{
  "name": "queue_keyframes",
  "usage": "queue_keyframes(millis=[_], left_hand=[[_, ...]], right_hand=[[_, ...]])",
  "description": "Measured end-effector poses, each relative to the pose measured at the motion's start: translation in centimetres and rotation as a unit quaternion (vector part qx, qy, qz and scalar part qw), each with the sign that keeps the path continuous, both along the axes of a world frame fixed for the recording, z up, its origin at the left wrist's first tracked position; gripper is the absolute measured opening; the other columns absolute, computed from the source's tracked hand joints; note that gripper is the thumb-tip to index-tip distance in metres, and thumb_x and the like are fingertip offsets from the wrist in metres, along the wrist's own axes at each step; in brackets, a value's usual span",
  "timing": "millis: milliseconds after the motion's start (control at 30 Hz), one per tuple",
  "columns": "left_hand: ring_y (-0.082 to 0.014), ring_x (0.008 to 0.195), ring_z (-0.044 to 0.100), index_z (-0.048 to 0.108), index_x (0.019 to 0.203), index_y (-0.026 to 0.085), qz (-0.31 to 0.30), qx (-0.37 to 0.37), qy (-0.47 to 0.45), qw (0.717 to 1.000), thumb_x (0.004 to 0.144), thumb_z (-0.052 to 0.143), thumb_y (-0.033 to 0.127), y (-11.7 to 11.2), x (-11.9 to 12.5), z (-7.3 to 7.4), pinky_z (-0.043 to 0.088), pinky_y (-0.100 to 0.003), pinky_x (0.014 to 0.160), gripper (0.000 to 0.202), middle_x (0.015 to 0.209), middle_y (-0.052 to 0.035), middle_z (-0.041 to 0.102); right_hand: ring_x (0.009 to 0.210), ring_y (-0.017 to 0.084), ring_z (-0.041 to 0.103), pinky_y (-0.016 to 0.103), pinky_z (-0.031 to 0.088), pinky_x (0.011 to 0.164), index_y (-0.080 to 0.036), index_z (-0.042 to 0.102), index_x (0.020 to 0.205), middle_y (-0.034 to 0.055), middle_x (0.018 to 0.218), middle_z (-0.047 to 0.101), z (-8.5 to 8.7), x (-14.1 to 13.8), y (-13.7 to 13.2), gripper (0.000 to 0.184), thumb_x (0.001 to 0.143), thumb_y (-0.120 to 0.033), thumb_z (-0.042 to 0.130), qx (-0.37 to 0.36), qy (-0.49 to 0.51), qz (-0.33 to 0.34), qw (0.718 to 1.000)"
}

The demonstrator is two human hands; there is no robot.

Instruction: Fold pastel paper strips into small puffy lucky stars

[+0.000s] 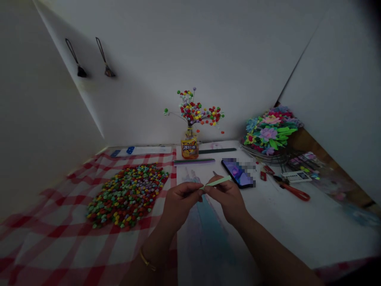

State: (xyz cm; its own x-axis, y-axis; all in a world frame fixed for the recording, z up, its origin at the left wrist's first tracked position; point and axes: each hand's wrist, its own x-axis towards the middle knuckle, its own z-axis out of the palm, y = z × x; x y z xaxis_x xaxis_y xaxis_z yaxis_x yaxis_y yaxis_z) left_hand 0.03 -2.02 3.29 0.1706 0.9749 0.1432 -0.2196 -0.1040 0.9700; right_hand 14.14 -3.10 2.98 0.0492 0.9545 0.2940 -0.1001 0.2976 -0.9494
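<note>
Both hands meet above the table in the middle of the head view, fingertips close together. A narrow light green paper strip (218,181) runs from between the fingertips up to the right. My left hand (181,198) pinches its near end, where a small folded part is mostly hidden by the fingers. Thumb and fingers of my right hand (228,198) are closed on the strip beside that end. To the left lies a large heap of small, colourful folded paper stars (127,194). Just beyond the right hand is a phone (238,172) with its screen lit.
Behind the hands stands a yellow-labelled bottle (189,147) holding colourful stems. Paper strips (195,161) lie before it. At right are orange-handled pliers (293,190), a white card (297,176) and a bunch of fuzzy flowers (270,131). A red checked cloth (59,206) covers the left side.
</note>
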Motion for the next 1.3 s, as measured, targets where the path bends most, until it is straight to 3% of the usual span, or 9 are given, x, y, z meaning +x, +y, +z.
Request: queue_keyframes(millis=[167, 300, 467, 667, 767, 867, 1033, 1200, 1300], left_hand=[[-0.0112, 0.058, 0.059, 0.065, 0.088, 0.017, 0.008, 0.030, 0.029, 0.999, 0.066, 0.069, 0.022, 0.0, -0.2, -0.5, 0.048, -0.023, 0.059, 0.023, 0.063, 0.0006, 0.065], [-0.0143, 0.066, 0.062, 0.064, 0.092, 0.018, 0.046, 0.085, 0.089, 0.991, 0.068, 0.067, 0.025, 0.2, -0.4, -1.1, 0.049, -0.025, 0.063, 0.025, 0.071, -0.0017, 0.068], [-0.0157, 0.072, 0.062, 0.068, 0.082, 0.020, 0.076, 0.164, 0.168, 0.969, 0.072, 0.063, 0.025, 0.2, -0.6, -1.2, 0.048, -0.026, 0.067, 0.012, 0.076, -0.0029, 0.069], [-0.0140, 0.061, 0.060, 0.067, 0.075, 0.019, 0.047, 0.147, 0.113, 0.981, 0.071, 0.064, 0.024, 0.0, -0.6, -1.3, 0.046, -0.025, 0.060, 0.007, 0.065, -0.0016, 0.066], [-0.0132, 0.061, 0.058, 0.066, 0.072, 0.018, 0.033, 0.113, 0.080, 0.990, 0.069, 0.066, 0.023, 0.1, -0.4, -1.0, 0.045, -0.025, 0.061, 0.007, 0.063, -0.0011, 0.064], [-0.0124, 0.060, 0.058, 0.064, 0.074, 0.016, -0.036, 0.018, -0.004, 0.999, 0.067, 0.068, 0.022, 0.1, -0.3, -0.4, 0.045, -0.025, 0.061, 0.010, 0.062, -0.0004, 0.063], [-0.0107, 0.051, 0.052, 0.060, 0.067, 0.012, -0.156, -0.114, -0.114, 0.974, 0.074, 0.059, 0.025, 0.1, -0.7, 0.0, 0.039, -0.024, 0.052, 0.015, 0.059, -0.0039, 0.062], [-0.0098, 0.044, 0.048, 0.059, 0.062, 0.012, -0.180, -0.175, -0.169, 0.953, 0.070, 0.061, 0.021, 0.2, -1.1, -0.3, 0.035, -0.024, 0.047, 0.013, 0.048, -0.0009, 0.055], [-0.0095, 0.043, 0.047, 0.059, 0.061, 0.012, -0.181, -0.183, -0.162, 0.953, 0.069, 0.061, 0.020, 0.2, -1.2, -0.2, 0.034, -0.024, 0.047, 0.011, 0.048, -0.0011, 0.055]], right_hand=[[0.067, 0.014, 0.054, 0.027, 0.042, 0.066, -0.018, 0.063, 0.067, -0.0010, 0.066, 0.058, -0.1, 0.1, 0.1, 0.006, 0.068, -0.023, 0.067, -0.015, -0.001, -0.011, 1.000], [0.074, 0.016, 0.056, 0.031, 0.043, 0.073, -0.020, 0.066, 0.073, 0.0010, 0.072, 0.060, 0.1, 0.2, 0.1, 0.007, 0.069, -0.025, 0.067, 0.058, -0.079, -0.020, 0.995], [0.073, 0.016, 0.056, 0.031, 0.042, 0.071, -0.023, 0.067, 0.074, 0.0011, 0.072, 0.058, 0.5, 0.2, -0.1, 0.005, 0.074, -0.025, 0.063, 0.115, -0.148, -0.034, 0.982], [0.074, 0.015, 0.055, 0.031, 0.042, 0.074, -0.022, 0.065, 0.074, 0.0007, 0.074, 0.057, 0.4, 0.2, -0.2, 0.006, 0.077, -0.026, 0.061, 0.124, -0.150, -0.014, 0.981], [0.074, 0.016, 0.055, 0.030, 0.043, 0.070, -0.022, 0.064, 0.076, 0.0011, 0.075, 0.057, 0.3, 0.3, -0.1, 0.008, 0.079, -0.025, 0.058, 0.143, -0.163, -0.024, 0.976], [0.075, 0.016, 0.054, 0.031, 0.043, 0.072, -0.022, 0.065, 0.075, 0.0019, 0.075, 0.057, 0.4, 0.5, 0.0, 0.010, 0.080, -0.024, 0.056, 0.179, -0.211, -0.057, 0.959], [0.078, 0.017, 0.053, 0.033, 0.043, 0.073, -0.023, 0.065, 0.079, 0.0035, 0.077, 0.057, 0.6, 1.0, -0.1, 0.012, 0.081, -0.020, 0.054, 0.272, -0.283, -0.087, 0.915], [0.079, 0.019, 0.050, 0.036, 0.042, 0.073, -0.024, 0.067, 0.085, 0.0050, 0.077, 0.059, 0.5, 1.3, 0.0, 0.015, 0.080, -0.019, 0.054, 0.361, -0.363, -0.072, 0.856], [0.081, 0.020, 0.050, 0.038, 0.041, 0.076, -0.025, 0.067, 0.089, 0.0048, 0.079, 0.061, 0.3, 1.5, 0.1, 0.018, 0.081, -0.018, 0.052, 0.374, -0.383, -0.055, 0.843]])
